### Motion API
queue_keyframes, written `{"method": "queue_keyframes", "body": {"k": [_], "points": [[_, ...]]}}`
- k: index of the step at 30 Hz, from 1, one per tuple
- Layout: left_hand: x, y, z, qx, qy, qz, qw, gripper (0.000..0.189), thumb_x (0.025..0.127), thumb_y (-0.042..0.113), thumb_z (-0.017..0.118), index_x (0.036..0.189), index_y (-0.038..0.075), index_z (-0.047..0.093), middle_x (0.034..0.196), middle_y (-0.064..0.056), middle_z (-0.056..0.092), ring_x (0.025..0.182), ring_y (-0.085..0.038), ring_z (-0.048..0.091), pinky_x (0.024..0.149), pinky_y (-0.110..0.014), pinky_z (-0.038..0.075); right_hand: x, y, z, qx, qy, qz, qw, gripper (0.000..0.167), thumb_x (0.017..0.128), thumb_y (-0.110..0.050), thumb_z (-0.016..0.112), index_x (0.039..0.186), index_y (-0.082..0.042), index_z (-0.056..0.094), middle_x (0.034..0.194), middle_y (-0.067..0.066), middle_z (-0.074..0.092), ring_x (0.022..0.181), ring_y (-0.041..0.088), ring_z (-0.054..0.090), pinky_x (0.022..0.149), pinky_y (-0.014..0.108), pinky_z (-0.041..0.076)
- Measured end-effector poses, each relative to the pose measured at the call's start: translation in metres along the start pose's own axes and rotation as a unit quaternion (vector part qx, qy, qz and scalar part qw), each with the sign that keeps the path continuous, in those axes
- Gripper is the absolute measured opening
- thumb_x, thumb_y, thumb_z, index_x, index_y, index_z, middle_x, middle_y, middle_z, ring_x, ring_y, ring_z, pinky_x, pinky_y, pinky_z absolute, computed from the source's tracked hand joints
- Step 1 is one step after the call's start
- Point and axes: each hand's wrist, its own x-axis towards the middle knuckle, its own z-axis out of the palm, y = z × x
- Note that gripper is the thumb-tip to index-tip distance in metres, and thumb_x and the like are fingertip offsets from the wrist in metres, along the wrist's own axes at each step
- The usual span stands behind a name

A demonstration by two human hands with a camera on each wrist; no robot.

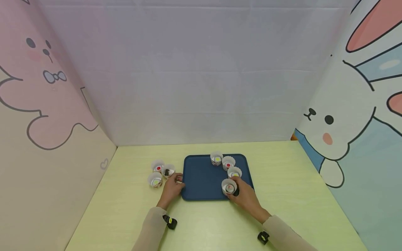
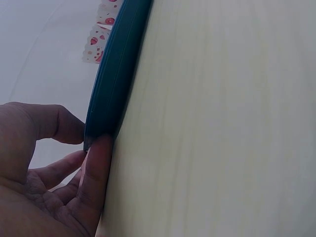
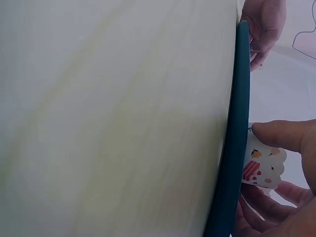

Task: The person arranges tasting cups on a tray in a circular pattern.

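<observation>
A dark blue tray lies on the table. At its left edge my left hand pinches the rim between thumb and fingers. Near the tray's front right corner my right hand grips a white paper baking cup with scalloped edges and a cupcake print; something small and round sits inside it. Behind that cup, three similar cups follow the tray's right side: a near one, a middle one and a far one.
Left of the tray, three more paper cups stand close together: a front one, a back one and one beside my left hand. Each contains a small item. A pale wall rises behind the table, with printed panels on both sides.
</observation>
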Motion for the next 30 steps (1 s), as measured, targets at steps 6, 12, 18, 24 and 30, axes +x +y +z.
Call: {"method": "queue_keyframes", "body": {"k": [6, 12, 18, 24, 30], "points": [[0.000, 0.001, 0.000, -0.009, -0.002, -0.007, 0.9999, 0.046, 0.080, 0.005, 0.065, 0.126, 0.001, 0.061, 0.102, -0.013, 0.063, 0.076, -0.016, 0.058, 0.061, -0.027, 0.048, 0.000, 0.000, -0.002, 0.000, 0.009, -0.004, 1.0000, 0.057, 0.072, -0.019, 0.087, 0.121, -0.010, 0.058, 0.106, 0.002, 0.069, 0.094, 0.015, 0.062, 0.085, 0.040, 0.052], [0.001, 0.001, 0.001, -0.011, -0.003, -0.011, 0.9999, 0.046, 0.081, 0.005, 0.065, 0.126, 0.001, 0.060, 0.103, -0.013, 0.063, 0.076, -0.015, 0.058, 0.060, -0.027, 0.048, 0.001, 0.001, -0.002, -0.001, 0.010, 0.013, 0.9999, 0.054, 0.072, -0.019, 0.086, 0.117, -0.010, 0.058, 0.102, 0.004, 0.070, 0.093, 0.017, 0.065, 0.084, 0.040, 0.052], [0.000, 0.001, 0.001, -0.010, -0.003, -0.016, 0.9998, 0.046, 0.081, 0.005, 0.065, 0.126, 0.001, 0.060, 0.103, -0.013, 0.063, 0.076, -0.016, 0.058, 0.059, -0.027, 0.048, 0.001, 0.002, -0.003, 0.005, 0.014, 0.010, 0.9998, 0.052, 0.073, -0.017, 0.085, 0.116, -0.008, 0.058, 0.105, 0.007, 0.072, 0.098, 0.022, 0.068, 0.085, 0.043, 0.053], [0.001, 0.001, 0.000, -0.011, -0.004, -0.021, 0.9997, 0.046, 0.081, 0.006, 0.065, 0.127, 0.002, 0.060, 0.104, -0.012, 0.063, 0.075, -0.016, 0.058, 0.060, -0.028, 0.049, 0.000, 0.002, -0.005, 0.016, 0.014, 0.018, 0.9996, 0.052, 0.074, -0.019, 0.085, 0.117, -0.011, 0.057, 0.102, 0.002, 0.071, 0.094, 0.017, 0.067, 0.083, 0.039, 0.053], [0.001, 0.001, 0.001, -0.009, 0.000, -0.022, 0.9997, 0.046, 0.081, 0.006, 0.066, 0.126, 0.003, 0.060, 0.103, -0.011, 0.063, 0.076, -0.016, 0.058, 0.061, -0.028, 0.049, 0.001, 0.002, -0.013, 0.030, 0.020, 0.029, 0.9989, 0.052, 0.073, -0.016, 0.085, 0.117, -0.011, 0.057, 0.101, 0.000, 0.072, 0.088, 0.016, 0.067, 0.078, 0.033, 0.052]]}}
